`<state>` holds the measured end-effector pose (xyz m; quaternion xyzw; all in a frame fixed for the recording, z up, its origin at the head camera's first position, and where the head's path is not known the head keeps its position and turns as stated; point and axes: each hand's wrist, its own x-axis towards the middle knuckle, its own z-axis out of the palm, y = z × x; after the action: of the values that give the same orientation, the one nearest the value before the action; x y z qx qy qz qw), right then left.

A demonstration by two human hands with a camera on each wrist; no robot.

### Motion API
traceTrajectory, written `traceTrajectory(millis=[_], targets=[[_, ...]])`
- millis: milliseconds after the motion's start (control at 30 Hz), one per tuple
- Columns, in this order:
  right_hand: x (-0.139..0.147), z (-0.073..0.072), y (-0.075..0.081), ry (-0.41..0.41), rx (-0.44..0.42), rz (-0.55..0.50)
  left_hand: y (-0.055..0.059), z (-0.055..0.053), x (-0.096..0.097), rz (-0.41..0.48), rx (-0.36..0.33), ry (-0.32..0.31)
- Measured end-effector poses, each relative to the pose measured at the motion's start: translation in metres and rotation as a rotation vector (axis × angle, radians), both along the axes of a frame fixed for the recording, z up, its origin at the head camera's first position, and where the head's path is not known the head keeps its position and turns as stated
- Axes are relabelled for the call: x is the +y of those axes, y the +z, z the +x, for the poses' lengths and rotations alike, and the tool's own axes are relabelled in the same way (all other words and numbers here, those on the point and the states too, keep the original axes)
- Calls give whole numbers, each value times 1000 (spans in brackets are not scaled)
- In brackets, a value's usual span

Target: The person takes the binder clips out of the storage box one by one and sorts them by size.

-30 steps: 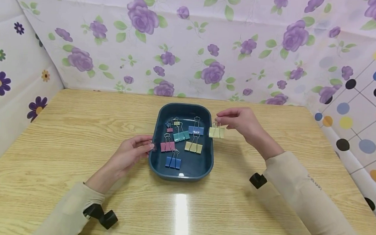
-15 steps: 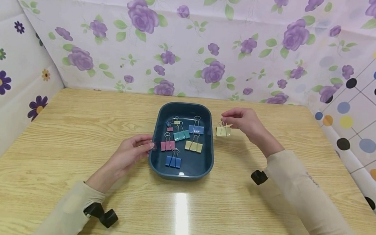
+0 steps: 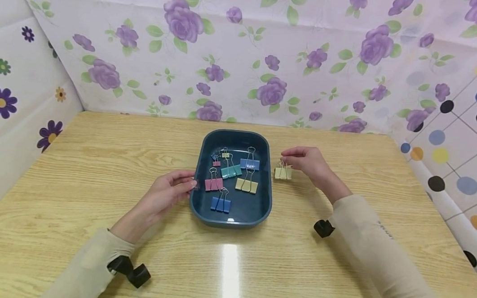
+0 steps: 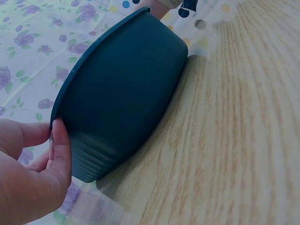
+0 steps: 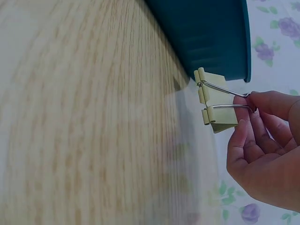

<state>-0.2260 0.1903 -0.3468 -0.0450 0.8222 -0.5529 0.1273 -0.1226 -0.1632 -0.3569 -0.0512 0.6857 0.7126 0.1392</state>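
My right hand point(image 3: 305, 162) pinches a pale yellow binder clip point(image 5: 219, 102) by its wire handles, just right of the tray in the head view. The clip's body points down toward the table. My left hand point(image 3: 170, 188) grips the left rim of the dark teal tray point(image 3: 234, 223), thumb on the rim and fingers along the outer wall, as the left wrist view shows. Inside the tray lie several binder clips: a green one point(image 3: 231, 171), a light blue one point(image 3: 250, 164), a yellow one point(image 3: 246, 186), a pink one point(image 3: 213, 184), a dark blue one point(image 3: 220, 205) and some tiny ones.
The tray stands on a wood-grain table point(image 3: 112, 160). A purple-flowered cloth point(image 3: 227, 54) rises behind the table's far edge. Patterned sheets flank both sides. Black camera mounts point(image 3: 324, 228) sit at both wrists.
My right hand has carried the yellow binder clip from over the tray's right rim to the right, then lowered it beside the tray. My left hand keeps its hold on the rim.
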Motion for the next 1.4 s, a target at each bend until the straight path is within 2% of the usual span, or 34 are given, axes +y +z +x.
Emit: traceTrajectory(millis=[433, 967, 1267, 1400], targets=[[13, -3, -6, -7, -12, 19, -1, -1, 1, -15, -7, 8], [20, -4, -11, 28, -24, 41, -2, 0, 1, -8, 2, 3], [24, -4, -9, -5, 4, 56, -1, 0, -1, -13, -4, 9], [24, -4, -6, -31, 5, 20, -1, 0, -1, -4, -1, 8]])
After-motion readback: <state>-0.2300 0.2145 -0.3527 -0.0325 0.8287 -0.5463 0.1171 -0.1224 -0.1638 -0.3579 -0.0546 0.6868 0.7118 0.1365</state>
